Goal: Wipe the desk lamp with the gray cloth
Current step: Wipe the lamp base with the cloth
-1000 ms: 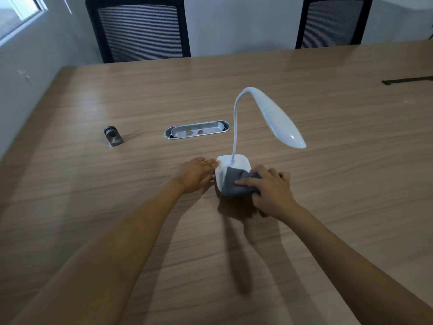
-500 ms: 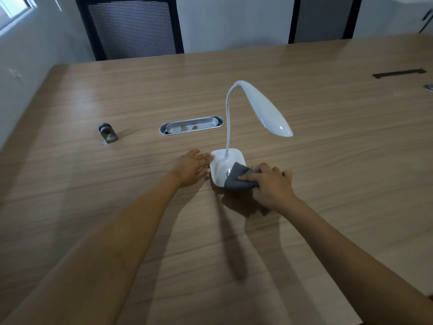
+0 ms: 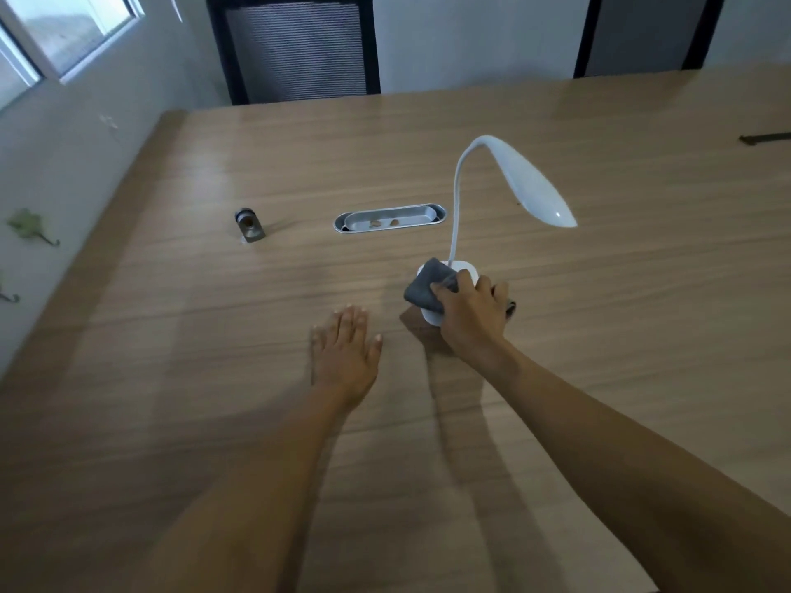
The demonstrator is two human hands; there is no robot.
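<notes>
A white desk lamp (image 3: 528,186) with a bent gooseneck stands on the wooden table (image 3: 214,378), its head pointing right and down. My right hand (image 3: 471,314) covers most of the lamp's base and presses the gray cloth (image 3: 426,286) against the base's left side. My left hand (image 3: 344,350) lies flat on the table, fingers apart, to the left of the base and not touching it.
A silver oval cable tray (image 3: 389,217) is set into the table behind the lamp. A small metal object (image 3: 249,224) stands to its left. Two black mesh chairs (image 3: 295,49) line the far edge. A dark strip (image 3: 766,138) lies far right.
My left hand has let go of the lamp base and slid back toward me onto the table. The cloth has moved from the base's front right to its left side. The view shifted.
</notes>
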